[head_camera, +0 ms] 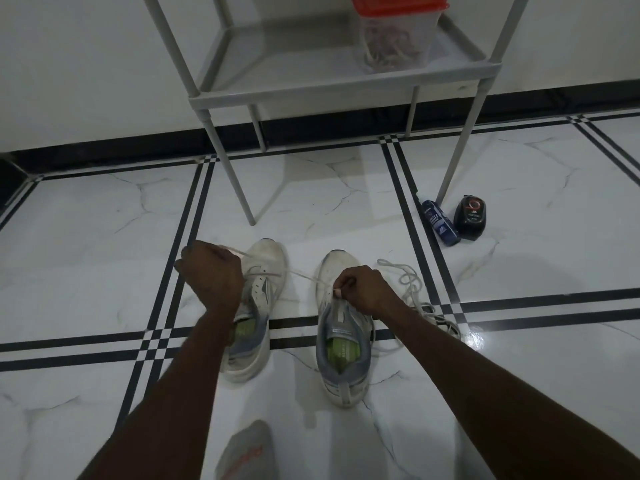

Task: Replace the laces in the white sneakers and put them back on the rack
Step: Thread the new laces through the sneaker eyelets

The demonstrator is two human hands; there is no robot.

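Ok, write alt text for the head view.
Two hands pull a white lace taut across the left sneaker: left hand grips one end, right hand pinches the other above the right sneaker. A loose lace lies beside them, below a grey rack.

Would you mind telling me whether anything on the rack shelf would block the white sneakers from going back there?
Partly. A clear plastic container with a red lid stands on the right part of the grey rack shelf; the rest of the visible shelf shows bare. Both white sneakers sit on the floor in front, with nothing visible between them and the shelf.
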